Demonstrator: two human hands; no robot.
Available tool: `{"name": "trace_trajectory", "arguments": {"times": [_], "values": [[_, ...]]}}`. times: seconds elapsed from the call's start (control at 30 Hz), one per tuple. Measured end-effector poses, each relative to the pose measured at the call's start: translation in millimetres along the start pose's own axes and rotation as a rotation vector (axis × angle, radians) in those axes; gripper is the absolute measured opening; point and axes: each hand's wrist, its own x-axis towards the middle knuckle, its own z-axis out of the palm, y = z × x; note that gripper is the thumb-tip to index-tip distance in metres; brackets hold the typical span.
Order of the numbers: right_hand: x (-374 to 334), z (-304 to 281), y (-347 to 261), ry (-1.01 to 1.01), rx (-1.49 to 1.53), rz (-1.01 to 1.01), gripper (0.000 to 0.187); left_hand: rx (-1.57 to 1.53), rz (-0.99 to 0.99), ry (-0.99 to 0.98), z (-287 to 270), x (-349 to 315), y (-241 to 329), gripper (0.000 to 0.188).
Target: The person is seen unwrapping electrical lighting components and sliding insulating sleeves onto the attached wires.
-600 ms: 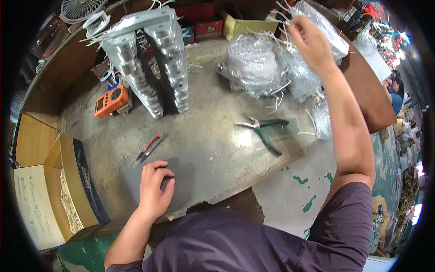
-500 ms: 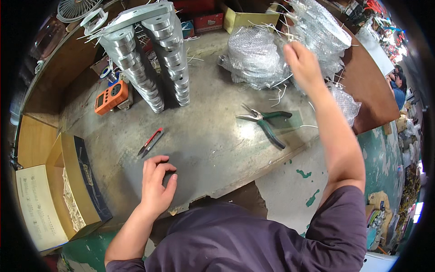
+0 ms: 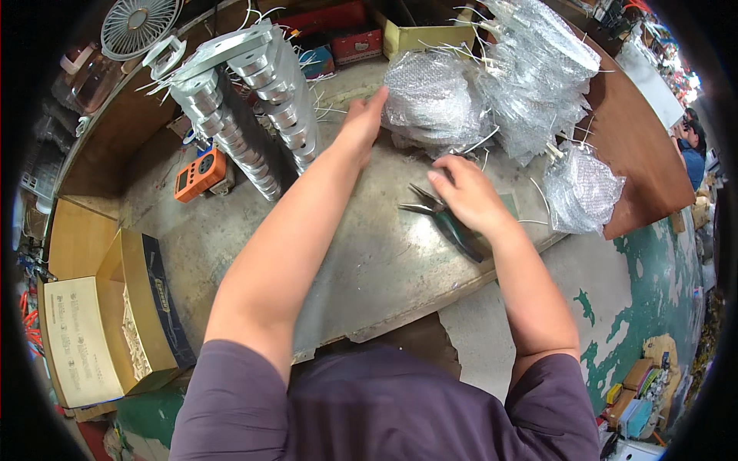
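Note:
A bubble-wrapped bundle [image 3: 430, 96] lies at the back middle of the workbench, white wires poking out around it. Reaching forward, my left hand [image 3: 363, 127] rests against the bundle's left side, its fingers stretched out. My right hand [image 3: 467, 194] is at the bundle's near edge with fingers loosely curled and thumb apart, and nothing shows between them. Whether it touches the wrap, I cannot tell. Beneath that hand lie dark-green-handled long-nose pliers [image 3: 457, 234], their jaws pointing left and one handle mostly covered.
Two columns of silver metal parts [image 3: 219, 127] stand at the left, beside an orange meter [image 3: 200, 175]. More bubble-wrapped bundles [image 3: 530, 77] pile up at the back right, with a smaller one [image 3: 582, 188] nearer. An open box [image 3: 157, 307] sits at the left front.
My left hand has moved from the bench front forward to the bundle's left side. My right hand has come down and left from the back pile. My left arm now hides the red-handled snips.

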Motion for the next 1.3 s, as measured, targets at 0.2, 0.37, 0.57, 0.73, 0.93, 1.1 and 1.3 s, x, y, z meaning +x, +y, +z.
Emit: {"name": "trace_trajectory", "arguments": {"times": [0.2,0.37,0.57,0.73,0.93,1.1,1.3], "values": [[-40,14,-31,0.033,-0.290,-0.268,0.049,-0.330,-0.142,-0.330,22,52,8,0.054],[-47,8,-17,0.080,-0.249,-0.367,0.044,-0.237,-0.205,-0.323,29,39,26,0.045],[-32,-9,0,0.482,0.248,-0.174,0.046,-0.230,-0.238,-0.310,24,20,37,0.051],[7,-33,27,0.394,0.760,0.207,0.070,-0.329,-0.176,-0.253,32,16,31,0.054],[19,-14,33,0.465,0.934,0.138,0.075,-0.453,-0.137,-0.278,33,17,20,0.062],[29,2,55,0.471,0.548,0.009,0.077,-0.497,-0.101,-0.196,38,17,12,0.070],[26,-5,52,0.406,0.642,0.028,0.076,-0.471,-0.147,-0.221,38,13,13,0.069]]}}
